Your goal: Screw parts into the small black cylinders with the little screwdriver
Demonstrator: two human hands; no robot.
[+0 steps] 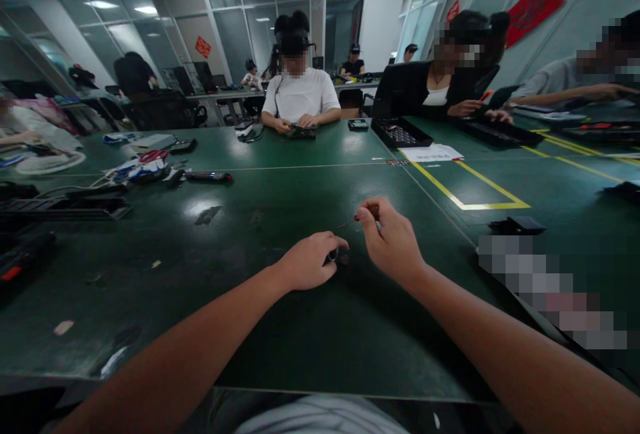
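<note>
My right hand (395,244) is closed around a small screwdriver (357,219) with a reddish-brown handle. Its thin shaft points left and slightly down, towards my other hand. Just above the green table (280,347), my left hand (307,264) curls its thumb and forefinger around a small round dark piece (333,256) with a pale rim. Most of that piece is hidden by the fingers, and I cannot tell its kind. The shaft's tip ends close to the left knuckles; whether it touches anything is unclear.
Cables and tools (150,166) lie at the left, near a dark pen-like tool (209,177). Black trays (400,134) and yellow tape lines (495,207) are at the right. A small black block (517,225) lies beyond my right forearm. Co-workers sit across the table.
</note>
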